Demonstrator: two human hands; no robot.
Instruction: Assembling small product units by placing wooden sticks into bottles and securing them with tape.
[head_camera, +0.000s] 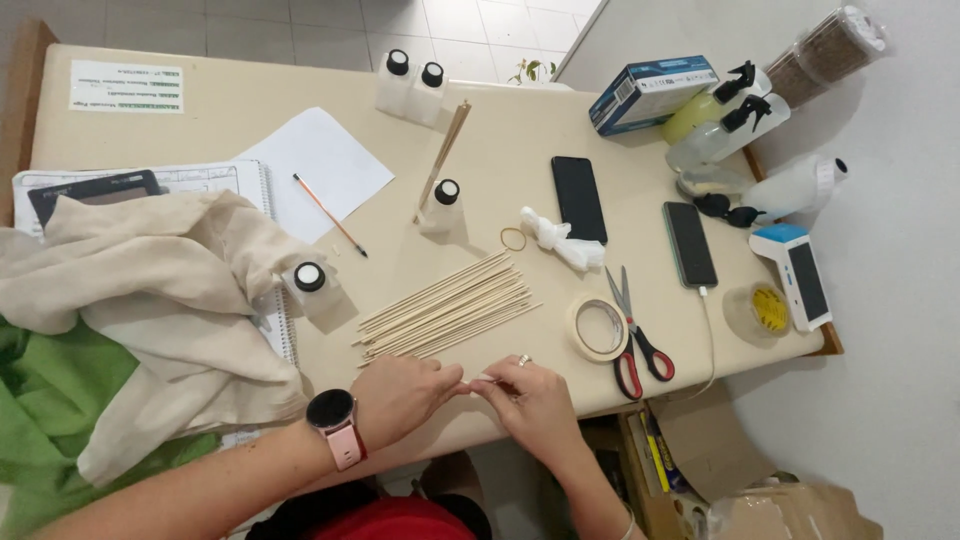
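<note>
My left hand (400, 398), with a black watch on a pink strap at the wrist, meets my right hand (528, 395) at the near edge of the beige table (480, 150). Both pinch a small pale piece (478, 381) between their fingertips; it looks like tape, too small to be sure. Just beyond the hands lies a loose pile of several thin wooden sticks (447, 306). A roll of masking tape (598, 329) and red-handled scissors (634, 336) lie to the right of the pile.
Beige cloth (160, 290) over green fabric covers the left side. Small bottles with black caps (312, 285), a pencil on white paper (328, 213), two phones (578, 197), a rubber band, a crumpled tissue, spray bottles and a blue box stand farther back.
</note>
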